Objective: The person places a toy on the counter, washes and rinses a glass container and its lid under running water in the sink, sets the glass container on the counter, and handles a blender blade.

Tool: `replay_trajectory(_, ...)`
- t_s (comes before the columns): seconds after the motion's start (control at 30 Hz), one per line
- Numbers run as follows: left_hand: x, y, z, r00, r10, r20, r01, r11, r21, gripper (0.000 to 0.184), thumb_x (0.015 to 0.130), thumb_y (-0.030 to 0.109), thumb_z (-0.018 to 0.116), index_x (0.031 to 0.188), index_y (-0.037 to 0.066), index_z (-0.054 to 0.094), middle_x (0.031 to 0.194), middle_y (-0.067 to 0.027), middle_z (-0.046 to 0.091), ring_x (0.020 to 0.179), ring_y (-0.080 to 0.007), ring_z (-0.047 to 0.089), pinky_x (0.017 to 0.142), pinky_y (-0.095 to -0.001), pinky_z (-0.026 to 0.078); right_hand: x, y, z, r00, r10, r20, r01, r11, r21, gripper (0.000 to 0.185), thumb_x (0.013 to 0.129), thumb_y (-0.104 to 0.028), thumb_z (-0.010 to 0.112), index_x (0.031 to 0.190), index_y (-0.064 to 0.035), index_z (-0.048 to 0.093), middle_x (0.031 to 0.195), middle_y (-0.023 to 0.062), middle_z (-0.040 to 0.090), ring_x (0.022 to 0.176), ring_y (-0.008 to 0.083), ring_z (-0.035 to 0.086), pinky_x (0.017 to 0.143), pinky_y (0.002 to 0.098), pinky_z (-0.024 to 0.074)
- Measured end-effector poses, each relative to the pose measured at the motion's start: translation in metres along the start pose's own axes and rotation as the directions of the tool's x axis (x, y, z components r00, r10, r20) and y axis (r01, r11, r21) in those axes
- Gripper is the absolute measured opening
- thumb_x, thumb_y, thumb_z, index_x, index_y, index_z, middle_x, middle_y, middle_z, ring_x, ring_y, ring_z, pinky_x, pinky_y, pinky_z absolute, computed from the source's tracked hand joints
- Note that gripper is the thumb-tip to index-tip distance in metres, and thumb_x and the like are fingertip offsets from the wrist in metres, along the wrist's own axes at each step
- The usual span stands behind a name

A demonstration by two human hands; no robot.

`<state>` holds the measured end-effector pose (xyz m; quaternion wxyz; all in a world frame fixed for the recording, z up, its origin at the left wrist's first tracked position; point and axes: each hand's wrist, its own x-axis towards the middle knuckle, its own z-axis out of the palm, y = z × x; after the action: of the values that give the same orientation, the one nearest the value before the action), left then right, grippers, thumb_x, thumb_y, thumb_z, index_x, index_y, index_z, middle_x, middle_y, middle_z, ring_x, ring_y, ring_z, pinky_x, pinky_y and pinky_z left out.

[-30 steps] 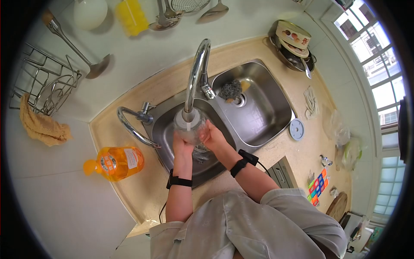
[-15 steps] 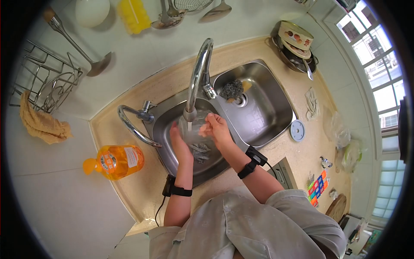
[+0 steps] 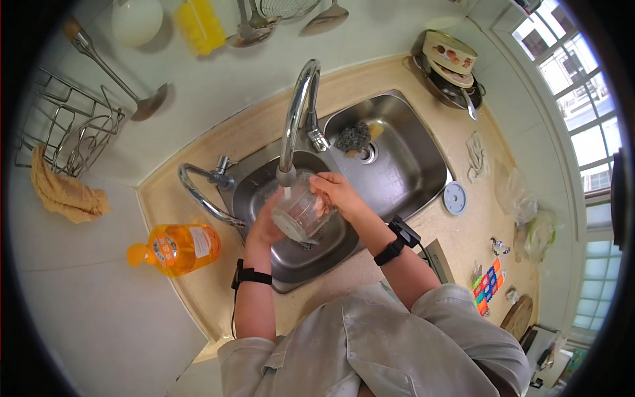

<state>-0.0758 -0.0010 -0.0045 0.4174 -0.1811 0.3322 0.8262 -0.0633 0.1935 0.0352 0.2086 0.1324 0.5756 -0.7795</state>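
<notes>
A clear glass cup is tilted under the main faucet, over the left sink basin, its base turned towards me. My right hand grips it at the upper right, fingers closed. Along its left side lies my left hand, curved against the glass with its fingers partly hidden behind it. Water from the spout meets the cup. Beneath it, the greyish crumpled item in the basin is mostly covered.
The right basin holds a steel-wool scourer by its drain. A second, smaller tap curves over the left edge. An orange soap bottle stands on the left counter. On the right are a round grey disc and stacked pans.
The cup has tipped so its base faces me and now shows clearly. My left hand has moved from nearly straight fingers to curving around its side. The right hand keeps its grip.
</notes>
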Motion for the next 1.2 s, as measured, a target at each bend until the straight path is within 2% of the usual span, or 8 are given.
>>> replay_trajectory(0.07, 0.007, -0.013, -0.006, 0.970, 0.064, 0.235, -0.026, 0.987, -0.160, 0.054, 0.084, 0.042, 0.055, 0.123, 0.007, 0.046, 0.114, -0.0128, 0.054, 0.103, -0.0256, 0.054, 0.089, -0.0442, 0.045, 0.016, 0.000, -0.002, 1.000, 0.015, 0.008, -0.015, 0.998, -0.066, 0.023, 0.091, -0.024, 0.053, 0.083, -0.0027, 0.050, 0.050, 0.0021, 0.051, 0.041, 0.0148, 0.055, 0.036, 0.0228, 0.0375)
replay_trajectory(0.13, 0.002, -0.025, 0.000, 0.971, 0.103, 0.216, -0.050, 0.969, -0.241, 0.055, 0.082, 0.044, 0.056, 0.124, 0.009, 0.046, 0.116, -0.0137, 0.053, 0.105, -0.0277, 0.054, 0.091, -0.0464, 0.044, 0.036, 0.003, 0.002, 0.901, -0.326, -0.287, 0.303, 0.945, -0.124, 0.024, 0.089, -0.025, 0.054, 0.086, -0.0021, 0.047, 0.058, 0.0079, 0.056, 0.046, 0.0191, 0.058, 0.040, 0.0286, 0.0412)
replay_trajectory(0.17, 0.000, -0.029, 0.004, 0.970, 0.144, 0.196, -0.076, 0.944, -0.320, 0.057, 0.081, 0.046, 0.056, 0.125, 0.010, 0.046, 0.118, -0.0147, 0.053, 0.107, -0.0298, 0.053, 0.093, -0.0486, 0.043, 0.041, 0.003, 0.002, 0.901, -0.325, -0.288, 0.302, 0.945, -0.124, 0.024, 0.089, -0.025, 0.054, 0.086, -0.0021, 0.047, 0.058, 0.0079, 0.056, 0.046, 0.0191, 0.058, 0.040, 0.0286, 0.0412)
replay_trajectory(0.23, 0.005, -0.037, 0.005, 0.984, 0.132, 0.122, -0.073, 0.913, -0.402, 0.057, 0.082, 0.047, 0.053, 0.126, 0.011, 0.046, 0.123, -0.0147, 0.049, 0.112, -0.0349, 0.049, 0.093, -0.0511, 0.042, 0.051, 0.002, -0.001, 0.651, -0.669, -0.357, 0.282, 0.651, -0.705, 0.023, 0.087, -0.022, 0.057, 0.088, -0.0022, 0.045, 0.064, 0.0130, 0.057, 0.055, 0.0271, 0.061, 0.047, 0.0367, 0.0452)
replay_trajectory(0.27, 0.007, -0.040, 0.003, 0.992, 0.115, 0.047, -0.078, 0.873, -0.481, 0.058, 0.083, 0.047, 0.050, 0.128, 0.012, 0.045, 0.128, -0.0148, 0.046, 0.116, -0.0400, 0.045, 0.094, -0.0536, 0.041, 0.056, 0.000, -0.007, 0.651, -0.670, -0.357, 0.282, 0.650, -0.706, 0.023, 0.087, -0.022, 0.057, 0.088, -0.0022, 0.045, 0.064, 0.0130, 0.057, 0.055, 0.0271, 0.061, 0.047, 0.0367, 0.0452)
replay_trajectory(0.33, 0.007, -0.043, -0.002, 0.983, 0.129, 0.132, -0.054, 0.887, -0.459, 0.060, 0.081, 0.049, 0.051, 0.129, 0.012, 0.044, 0.129, -0.0177, 0.045, 0.117, -0.0413, 0.044, 0.091, -0.0565, 0.041, 0.065, -0.004, -0.017, 0.576, -0.796, -0.185, 0.247, 0.385, -0.889, 0.021, 0.087, -0.022, 0.054, 0.088, -0.0027, 0.046, 0.072, 0.0182, 0.057, 0.066, 0.0361, 0.061, 0.055, 0.0443, 0.0476)
replay_trajectory(0.73, 0.008, -0.044, -0.001, 0.948, 0.184, 0.259, -0.062, 0.906, -0.418, 0.070, 0.080, 0.056, 0.048, 0.135, 0.014, 0.037, 0.132, -0.0245, 0.037, 0.117, -0.0475, 0.041, 0.086, -0.0613, 0.042, 0.089, -0.013, -0.030, 0.644, -0.765, -0.030, 0.067, 0.095, -0.993, 0.016, 0.085, -0.017, 0.051, 0.080, -0.0018, 0.049, 0.063, 0.0181, 0.060, 0.062, 0.0359, 0.062, 0.054, 0.0439, 0.0500)
replay_trajectory(1.2, 0.004, -0.039, 0.008, 0.960, 0.222, 0.170, -0.135, 0.900, -0.416, 0.068, 0.080, 0.056, 0.048, 0.132, 0.011, 0.039, 0.131, -0.0190, 0.042, 0.116, -0.0417, 0.044, 0.087, -0.0556, 0.043, 0.095, -0.032, -0.031, 0.735, -0.678, -0.015, 0.080, 0.108, -0.991, 0.015, 0.081, -0.014, 0.051, 0.079, 0.0008, 0.054, 0.069, 0.0207, 0.062, 0.067, 0.0362, 0.062, 0.059, 0.0440, 0.0510)
